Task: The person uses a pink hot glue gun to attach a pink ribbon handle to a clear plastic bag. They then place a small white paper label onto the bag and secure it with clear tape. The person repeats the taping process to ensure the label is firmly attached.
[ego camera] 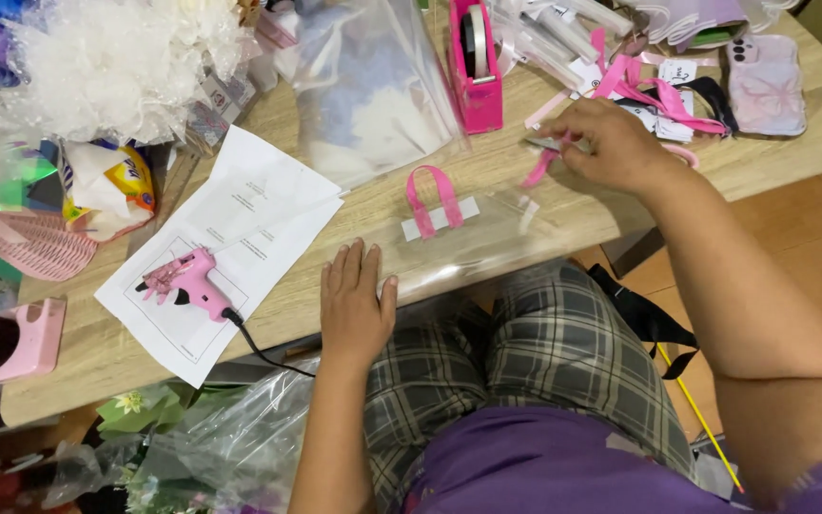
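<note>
**Clear sheet under my left palm, ribbon pinched in my right**

Nearest to me, at the lower middle of the frame, my left hand lies open and flat, fingers spread, pressing on the near edge of a clear plastic sheet at the table's front edge. I judge the sheet to be very light, thin and floppy, slick under the skin and quick to crease. A flat palm suits it better than a pinch, and if it must be lifted I would take it by an edge. Its long axis runs across the frame from left to right, roughly in line with the table edge.

Just beyond my fingertips, a small pink ribbon loop stands on a white strip on the sheet, its arch toward the far side of the table. It looks soft and easily flattened.

Left of my hand, a pink glue gun rests on white paper, nozzle aimed at the left of the frame, its black cord trailing off the near edge.

Farther off, at the upper right, my right hand is closed in a fingertip pinch on a strip of pink ribbon that hangs limp and slants down to the left. It is weightless stuff, best held by its end.

Behind that sits a pink tape dispenser at the top middle, with a heap of loose ribbons beside it.
</note>
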